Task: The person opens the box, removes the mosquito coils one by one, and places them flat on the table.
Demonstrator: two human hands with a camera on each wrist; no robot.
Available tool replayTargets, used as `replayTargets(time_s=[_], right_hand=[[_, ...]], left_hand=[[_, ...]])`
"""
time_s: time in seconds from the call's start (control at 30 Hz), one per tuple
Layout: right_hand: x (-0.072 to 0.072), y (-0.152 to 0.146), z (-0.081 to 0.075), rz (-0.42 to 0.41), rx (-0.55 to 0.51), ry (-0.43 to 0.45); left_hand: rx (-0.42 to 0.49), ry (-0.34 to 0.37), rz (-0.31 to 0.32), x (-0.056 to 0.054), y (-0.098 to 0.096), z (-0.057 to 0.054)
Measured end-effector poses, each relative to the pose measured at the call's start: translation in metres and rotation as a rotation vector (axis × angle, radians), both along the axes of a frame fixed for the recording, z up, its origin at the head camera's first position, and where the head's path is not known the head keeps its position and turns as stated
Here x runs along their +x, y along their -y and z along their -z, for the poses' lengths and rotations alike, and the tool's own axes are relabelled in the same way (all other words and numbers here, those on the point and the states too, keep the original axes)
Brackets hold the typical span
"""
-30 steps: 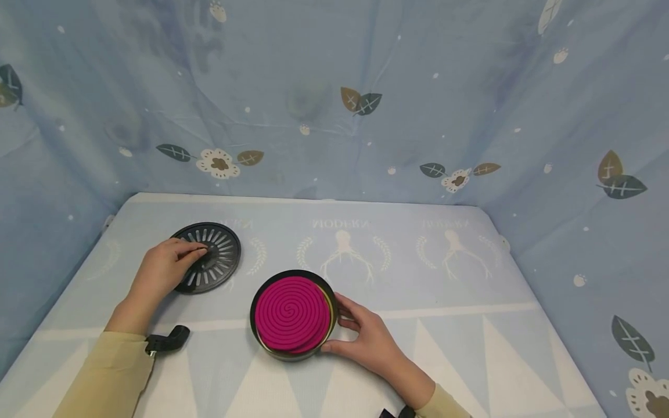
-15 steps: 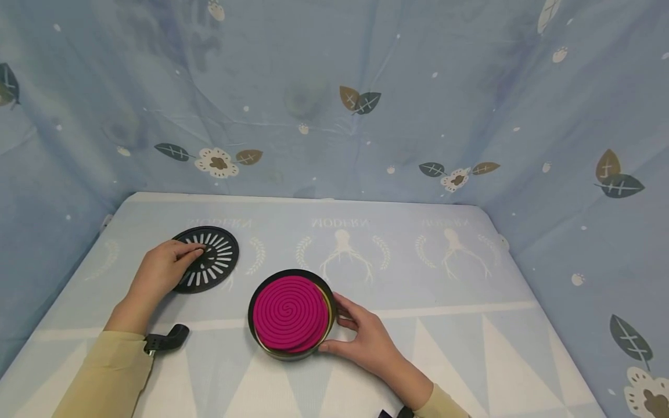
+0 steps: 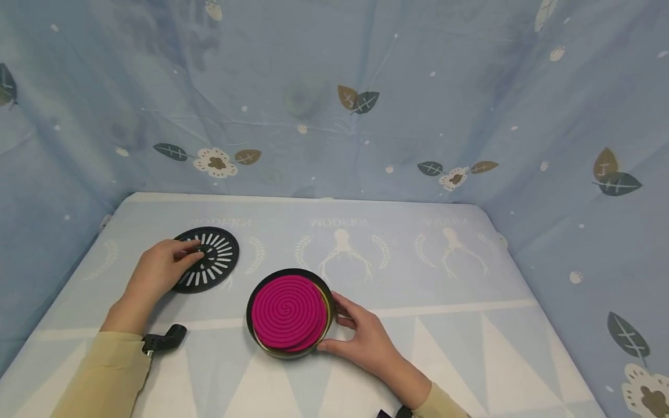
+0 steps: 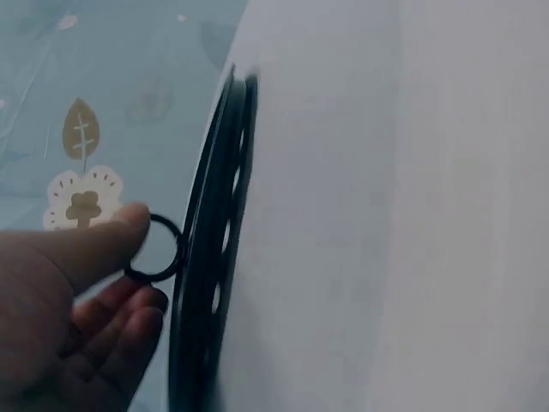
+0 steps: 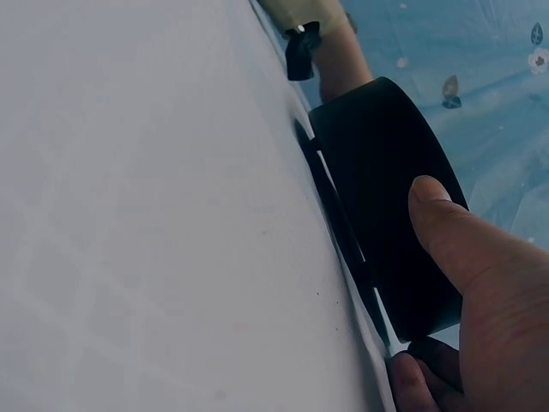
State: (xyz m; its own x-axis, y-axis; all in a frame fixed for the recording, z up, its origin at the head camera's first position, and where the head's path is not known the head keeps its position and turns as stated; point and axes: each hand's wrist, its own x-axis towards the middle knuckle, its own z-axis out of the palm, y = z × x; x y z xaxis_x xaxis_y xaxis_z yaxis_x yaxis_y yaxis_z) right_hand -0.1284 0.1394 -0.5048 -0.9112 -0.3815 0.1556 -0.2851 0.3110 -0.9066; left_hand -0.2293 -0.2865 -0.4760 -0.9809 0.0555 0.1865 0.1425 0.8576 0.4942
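Note:
A round black slotted lid (image 3: 222, 264) lies on the table at the left in the head view. My left hand (image 3: 159, 267) is at its centre, thumb and forefinger slightly parted beside the lid's small ring handle (image 4: 180, 249), which stands upright in the left wrist view. Right of the lid is a round black mosquito coil holder (image 3: 250, 316) containing magenta mosquito coils (image 3: 287, 307). My right hand (image 3: 363, 339) holds the holder's right side, the thumb (image 5: 437, 206) pressing its wall. A strip of yellow shows inside the rim.
The pale patterned table (image 3: 444, 348) extends to the right and in front of the holder. A blue printed cloth (image 3: 313, 69) hangs behind and along both sides. A black wrist strap mount (image 3: 166, 339) sticks out from the left sleeve.
The slotted lid has come down flat onto the table. My left thumb and forefinger have since parted at its ring. The right hand and the holder stay in place.

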Motion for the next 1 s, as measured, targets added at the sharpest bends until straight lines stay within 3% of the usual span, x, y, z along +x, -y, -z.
replayTargets(time_s=[0.13, 0.2, 0.37, 0.43, 0.53, 0.63, 0.83, 1.0], right_hand=[[-0.002, -0.002, 0.007, -0.020, 0.008, -0.007], [-0.002, -0.002, 0.008, -0.028, 0.015, -0.016], [0.005, 0.002, -0.020, -0.030, 0.000, 0.000], [0.007, 0.003, -0.031, -0.027, -0.008, 0.013], [0.007, 0.003, -0.031, -0.024, -0.004, 0.015], [0.007, 0.004, -0.031, -0.028, -0.002, 0.019], [0.008, 0.004, -0.032, -0.024, 0.007, 0.023], [0.008, 0.003, -0.032, -0.024, 0.006, 0.017]], left_hand=[[0.022, 0.019, 0.008, 0.009, -0.004, -0.017], [0.051, 0.027, 0.040, 0.016, -0.011, -0.026], [0.173, 0.091, 0.205, 0.034, -0.034, -0.034], [0.244, 0.125, 0.278, 0.040, -0.042, -0.030], [0.394, 0.175, 0.389, 0.051, -0.052, -0.020], [0.528, 0.220, 0.455, 0.065, -0.060, -0.009], [0.678, 0.287, 0.472, 0.091, -0.076, 0.007], [0.773, 0.308, 0.476, 0.100, -0.088, 0.015]])
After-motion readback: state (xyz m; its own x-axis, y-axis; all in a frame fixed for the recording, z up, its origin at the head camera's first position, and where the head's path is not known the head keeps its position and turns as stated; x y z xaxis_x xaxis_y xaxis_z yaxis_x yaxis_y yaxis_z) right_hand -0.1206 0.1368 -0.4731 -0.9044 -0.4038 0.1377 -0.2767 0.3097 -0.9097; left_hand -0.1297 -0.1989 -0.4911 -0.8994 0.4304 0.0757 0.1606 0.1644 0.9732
